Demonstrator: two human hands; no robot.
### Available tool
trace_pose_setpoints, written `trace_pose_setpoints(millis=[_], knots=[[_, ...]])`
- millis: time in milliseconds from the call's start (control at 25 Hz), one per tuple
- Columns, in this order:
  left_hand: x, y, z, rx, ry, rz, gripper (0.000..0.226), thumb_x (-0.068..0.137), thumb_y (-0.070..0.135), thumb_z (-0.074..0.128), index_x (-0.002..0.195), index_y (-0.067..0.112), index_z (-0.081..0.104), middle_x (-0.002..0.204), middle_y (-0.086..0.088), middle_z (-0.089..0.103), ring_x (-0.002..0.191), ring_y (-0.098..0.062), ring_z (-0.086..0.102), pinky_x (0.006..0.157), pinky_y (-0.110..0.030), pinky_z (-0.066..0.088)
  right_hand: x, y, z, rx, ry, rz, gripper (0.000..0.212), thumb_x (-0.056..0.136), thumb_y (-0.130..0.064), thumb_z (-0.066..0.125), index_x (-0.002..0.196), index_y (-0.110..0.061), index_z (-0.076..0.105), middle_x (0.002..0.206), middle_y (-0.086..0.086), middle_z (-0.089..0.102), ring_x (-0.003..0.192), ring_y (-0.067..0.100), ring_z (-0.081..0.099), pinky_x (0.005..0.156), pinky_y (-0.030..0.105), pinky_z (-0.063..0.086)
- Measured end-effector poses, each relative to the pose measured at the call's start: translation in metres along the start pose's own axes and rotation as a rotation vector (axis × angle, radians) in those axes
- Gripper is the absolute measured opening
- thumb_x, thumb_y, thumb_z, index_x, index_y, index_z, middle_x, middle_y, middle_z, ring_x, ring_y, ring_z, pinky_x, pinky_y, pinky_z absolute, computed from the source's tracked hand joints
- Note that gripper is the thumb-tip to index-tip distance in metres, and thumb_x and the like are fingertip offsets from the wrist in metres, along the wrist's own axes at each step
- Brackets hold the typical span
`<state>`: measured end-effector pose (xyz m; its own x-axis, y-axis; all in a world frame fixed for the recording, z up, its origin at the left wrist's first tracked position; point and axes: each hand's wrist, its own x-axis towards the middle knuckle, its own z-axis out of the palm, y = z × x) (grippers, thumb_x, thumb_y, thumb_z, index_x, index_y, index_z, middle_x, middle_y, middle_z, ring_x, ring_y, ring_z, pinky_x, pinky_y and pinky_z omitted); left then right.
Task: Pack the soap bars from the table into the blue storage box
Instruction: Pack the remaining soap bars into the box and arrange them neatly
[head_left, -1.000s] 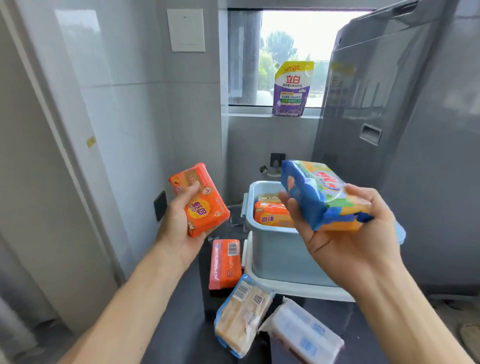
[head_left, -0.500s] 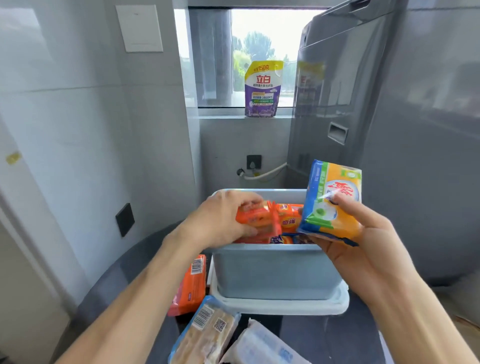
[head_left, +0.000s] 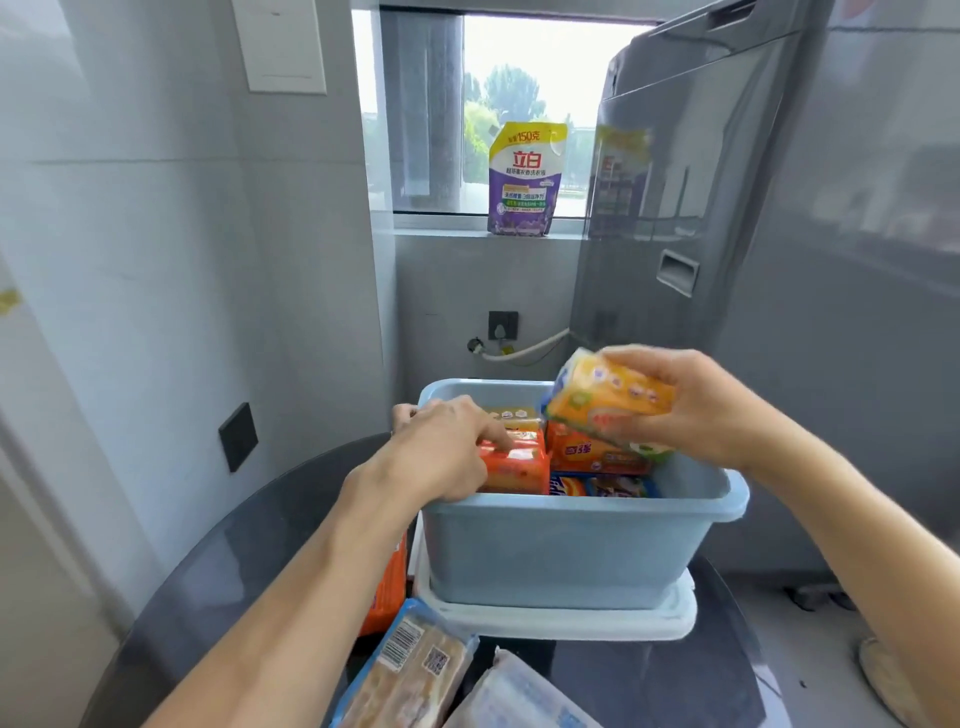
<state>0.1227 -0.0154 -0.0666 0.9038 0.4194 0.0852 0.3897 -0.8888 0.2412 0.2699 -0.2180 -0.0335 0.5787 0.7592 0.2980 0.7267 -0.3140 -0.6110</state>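
The blue storage box (head_left: 566, 551) stands on its white lid on the dark round table (head_left: 249, 545). Several wrapped soap bars lie inside it. My left hand (head_left: 447, 452) reaches over the box's left rim, its fingers on an orange soap bar (head_left: 517, 467) set among the others. My right hand (head_left: 696, 405) holds a yellow and blue soap pack (head_left: 608, 400) just above the box's right side. On the table in front lie an orange soap bar (head_left: 387, 592), a blue-edged tan soap pack (head_left: 410, 670) and a white soap pack (head_left: 519, 696).
The box's white lid (head_left: 561, 621) sticks out under it. A grey washing machine (head_left: 727, 260) stands close behind on the right. A purple detergent pouch (head_left: 524, 179) rests on the window sill. Tiled wall with a black socket (head_left: 238, 436) is at the left.
My left hand has pushed the orange bar down into the box. My right hand has turned its pack flat and brought it over the box.
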Motion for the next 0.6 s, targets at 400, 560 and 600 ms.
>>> trace_pose_setpoints(millis=[400, 560, 600], knots=[[-0.002, 0.001, 0.0, -0.07, -0.023, -0.093, 0.048, 0.09, 0.009, 0.063, 0.119, 0.047, 0.067, 0.139, 0.005, 0.056, 0.119, -0.025, 0.052, 0.095, -0.033, 0.041, 0.015, 0.042, 0.023, -0.666, -0.07, -0.127, 0.043, 0.08, -0.042, 0.075, 0.119, -0.036, 0.056, 0.112, -0.011, 0.055, 0.101, 0.017, 0.05, 0.082, 0.034, 0.042], [-0.002, 0.0, 0.0, -0.075, -0.049, -0.078, 0.045, 0.092, 0.01, 0.062, 0.122, 0.045, 0.066, 0.139, 0.005, 0.052, 0.12, -0.026, 0.051, 0.099, -0.038, 0.044, 0.019, 0.031, 0.038, -0.696, -0.127, -0.212, 0.027, 0.079, -0.034, 0.075, 0.102, -0.033, 0.063, 0.105, -0.015, 0.061, 0.092, 0.015, 0.053, 0.069, 0.029, 0.037], [-0.002, -0.001, 0.001, -0.073, -0.046, -0.075, 0.045, 0.093, 0.011, 0.062, 0.122, 0.045, 0.066, 0.139, 0.006, 0.051, 0.121, -0.026, 0.05, 0.1, -0.04, 0.043, 0.021, 0.029, 0.041, -0.68, -0.133, -0.208, 0.026, 0.079, -0.032, 0.076, 0.102, -0.033, 0.063, 0.105, -0.015, 0.062, 0.089, 0.013, 0.051, 0.069, 0.029, 0.04]])
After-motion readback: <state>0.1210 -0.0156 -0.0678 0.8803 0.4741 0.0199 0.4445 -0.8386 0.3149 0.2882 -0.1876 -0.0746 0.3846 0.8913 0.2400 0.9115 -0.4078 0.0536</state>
